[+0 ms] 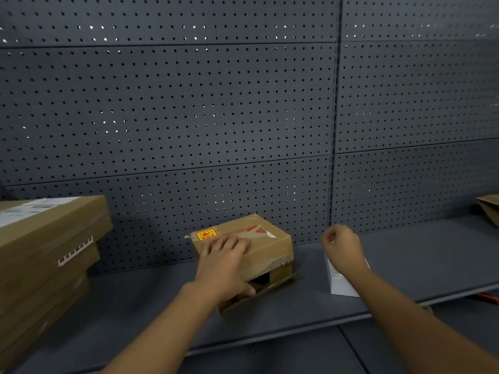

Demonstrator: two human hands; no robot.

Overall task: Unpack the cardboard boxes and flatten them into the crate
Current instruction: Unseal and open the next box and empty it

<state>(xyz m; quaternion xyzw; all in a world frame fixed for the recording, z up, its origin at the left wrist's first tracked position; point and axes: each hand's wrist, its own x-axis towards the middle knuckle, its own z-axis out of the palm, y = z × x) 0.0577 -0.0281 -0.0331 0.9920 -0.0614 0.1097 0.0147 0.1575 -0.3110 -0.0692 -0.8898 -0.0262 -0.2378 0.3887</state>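
Left hand (225,268) grips the small cardboard box (251,247) top and front; right hand (341,242), loosely curled and empty beside it, should brace while emptying.

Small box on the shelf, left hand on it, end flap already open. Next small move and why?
Probably lift the small cardboard box off the shelf to flatten it. The left hand already grips it, thumb at the torn-open end, and a white box lies beside it under the right hand, so it looks unpacked.
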